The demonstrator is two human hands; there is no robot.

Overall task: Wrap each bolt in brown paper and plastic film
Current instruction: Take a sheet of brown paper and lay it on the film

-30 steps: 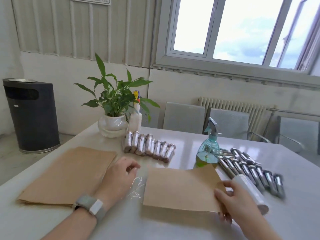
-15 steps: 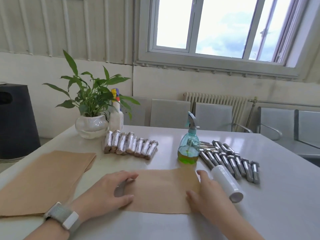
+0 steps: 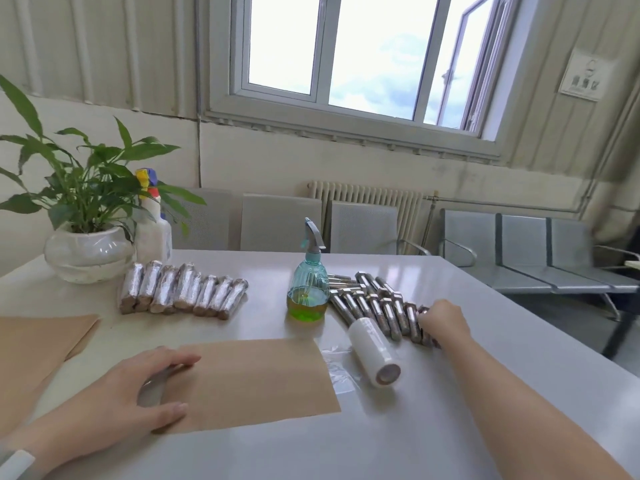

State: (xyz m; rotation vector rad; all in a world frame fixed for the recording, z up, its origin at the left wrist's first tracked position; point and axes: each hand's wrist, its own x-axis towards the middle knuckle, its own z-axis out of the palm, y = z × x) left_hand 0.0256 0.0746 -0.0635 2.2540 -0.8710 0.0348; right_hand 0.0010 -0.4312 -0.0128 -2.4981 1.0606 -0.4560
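Head view: white glossy counter [image 3: 311, 452], room with a window [image 3: 349, 53] above a radiator [image 3: 367, 202], grey chairs along the wall and a metal bench [image 3: 533, 258] to the right. Potted plant [image 3: 86, 216] far left on the counter, white spray bottle [image 3: 152, 230] just behind it, teal spray bottle [image 3: 308, 289] with green liquid mid-counter.

Brown paper sheet [image 3: 252, 379] lies flat in front, near the front edge. Stack of more paper [image 3: 31, 348] at the left edge. Film roll [image 3: 374, 351] lies on its side just right of the sheet, with a loose tail of film on the counter between them.

Row of wrapped bolts [image 3: 183, 294] sits behind the sheet, near the plant. Bare bolts [image 3: 377, 304] lie side by side, right of the teal bottle.

Left hand [image 3: 131, 393] rests flat on the sheet's left edge, fingers relaxed, a grey metal piece partly under the palm; can't identify it. Right hand [image 3: 441, 322] is at the right end of the bare bolts, fingers curled onto them; whether it actually grips one, cannot tell.
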